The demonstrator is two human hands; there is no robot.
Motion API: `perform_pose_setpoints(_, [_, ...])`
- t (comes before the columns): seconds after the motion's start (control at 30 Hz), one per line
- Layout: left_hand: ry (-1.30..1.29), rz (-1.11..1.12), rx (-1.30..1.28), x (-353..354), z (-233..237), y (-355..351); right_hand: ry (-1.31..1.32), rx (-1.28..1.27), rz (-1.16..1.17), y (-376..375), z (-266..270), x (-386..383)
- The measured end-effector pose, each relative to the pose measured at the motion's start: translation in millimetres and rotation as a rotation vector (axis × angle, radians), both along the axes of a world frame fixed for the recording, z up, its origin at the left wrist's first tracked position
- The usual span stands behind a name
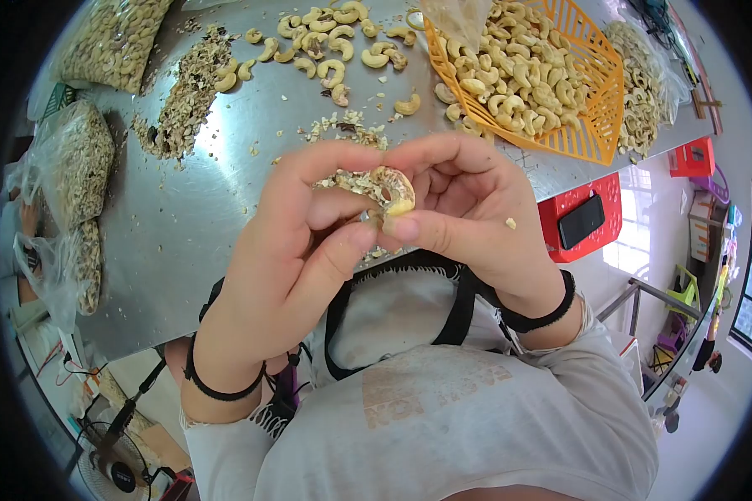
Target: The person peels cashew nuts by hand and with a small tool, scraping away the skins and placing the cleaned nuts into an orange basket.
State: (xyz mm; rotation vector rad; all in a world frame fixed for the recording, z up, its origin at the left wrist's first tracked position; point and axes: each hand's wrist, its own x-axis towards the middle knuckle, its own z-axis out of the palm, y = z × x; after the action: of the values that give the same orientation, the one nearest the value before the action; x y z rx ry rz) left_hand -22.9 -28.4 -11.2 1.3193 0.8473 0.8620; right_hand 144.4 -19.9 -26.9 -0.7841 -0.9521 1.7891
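Note:
Between my two hands, above the metal table point(154, 250), is a curved cashew point(398, 190) with brownish skin on part of it. My right hand point(468, 204) pinches it between thumb and forefinger. My left hand point(305, 221) is closed, its thumb and fingertips against the nut's left side, with pale flakes at the fingers. Loose cashews point(334, 71) lie beyond the hands. Small skin crumbs point(351, 129) are scattered just past my fingertips. An orange basket point(606, 117) of cashews stands at the upper right.
A heap of skin fragments point(188, 96) lies at the upper left, near bags of nuts point(113, 42) and fragments point(83, 167). More cashews point(639, 92) lie right of the basket. A phone point(581, 222) rests on a red stool point(612, 188) beyond the table edge.

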Motion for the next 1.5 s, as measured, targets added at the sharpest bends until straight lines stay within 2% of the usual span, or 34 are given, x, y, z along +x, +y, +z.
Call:
perform_pose_setpoints(0.23, [0.192, -0.003, 0.08, -3, 5, 1, -0.023, 0.075, -0.044, -2, -1, 0])
perform_pose_setpoints(0.37, [0.125, 0.033, 0.109, 0, 2, 0, -0.047, 0.115, -0.098, -5, -1, -3])
perform_pose_setpoints(0.43, [0.26, 0.054, 0.301, -2, 2, 2, -0.055, 0.131, -0.104, -5, -2, -4])
perform_pose_setpoints(0.47, [0.26, 0.053, 0.301, -1, 3, 2, -0.064, 0.147, -0.111, -5, -2, -4])
perform_pose_setpoints(0.53, [0.486, 0.128, 0.521, 2, 5, 1, -0.071, 0.143, -0.115, -5, -3, -5])
perform_pose_setpoints(0.57, [0.487, 0.129, 0.522, 2, 2, 2, -0.078, 0.141, -0.118, -5, -3, -6])
perform_pose_setpoints(0.63, [0.61, 0.238, 0.859, 4, -6, 4, -0.069, 0.136, -0.125, -6, -4, -8])
perform_pose_setpoints(0.73, [0.664, 0.297, 0.94, 6, -9, 3, -0.041, 0.102, -0.134, -7, -3, -11])
perform_pose_setpoints(0.87, [0.479, 0.265, 0.798, 5, -9, 3, -0.015, 0.01, -0.118, -7, 2, -10])
perform_pose_setpoints(0.93, [0.195, 0.238, -0.007, 4, 5, -4, -0.017, -0.003, -0.102, -7, 2, -9])
perform_pose_setpoints(0.97, [0.195, 0.237, -0.007, 2, 4, -3, -0.019, -0.015, -0.086, -6, 1, -8])
perform_pose_setpoints(1.03, [-0.023, 0.197, -0.153, -3, 1, -1, 0.015, -0.032, -0.081, -4, 3, -9])
perform_pose_setpoints(1.13, [0.083, 0.178, -0.045, -4, 4, 1, 0.035, -0.052, -0.049, -1, 1, -5])
perform_pose_setpoints(1.5, [0.106, 0.174, 0.029, -2, 4, 2, 0.063, 0.009, -0.013, 1, -1, 0])
